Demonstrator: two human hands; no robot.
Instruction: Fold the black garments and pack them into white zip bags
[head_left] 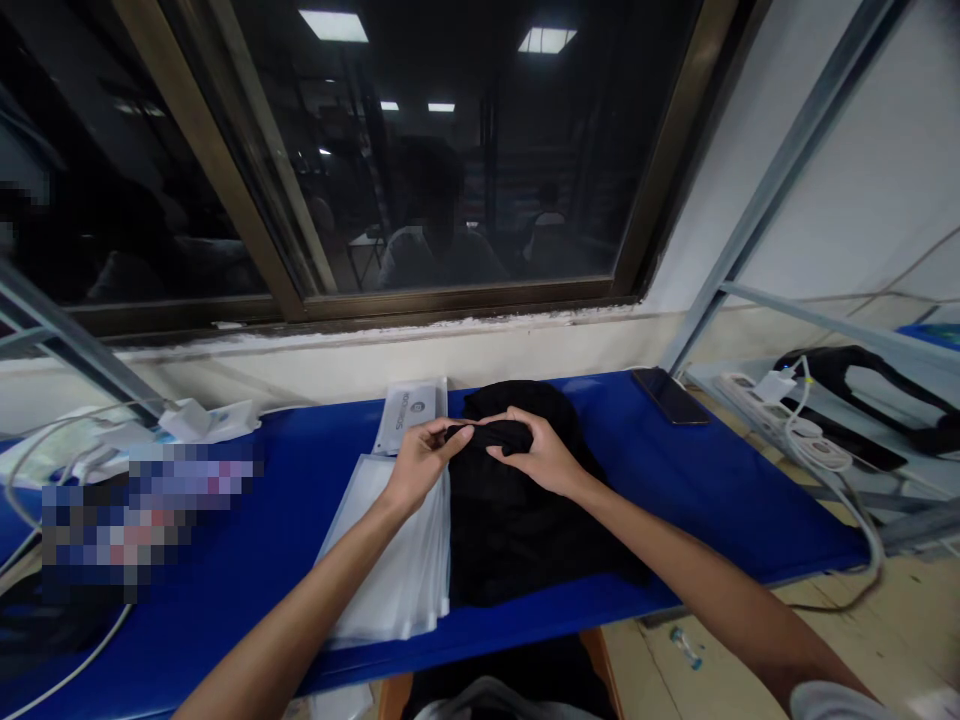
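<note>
A large piece of black cloth [517,540], perhaps a garment, is spread over the blue table in front of me. Above its far half, my left hand [426,455] pinches the left end of a rolled or folded black cloth bundle [499,436]. My right hand [541,455] wraps round the bundle's right end, thumb in front and fingers behind. Whether the bundle is part of the larger cloth I cannot tell. A fanned stack of clear zip bags [390,560] lies to the left, partly under my left forearm. Behind it is a printed pouch [409,415].
The blue table [720,490] runs below a window [450,180]. A phone [670,395] lies at the back right. Power strips with cables [202,420] sit at the back left, and another power strip [795,410] is at the right. Metal posts [772,200] stand on both sides.
</note>
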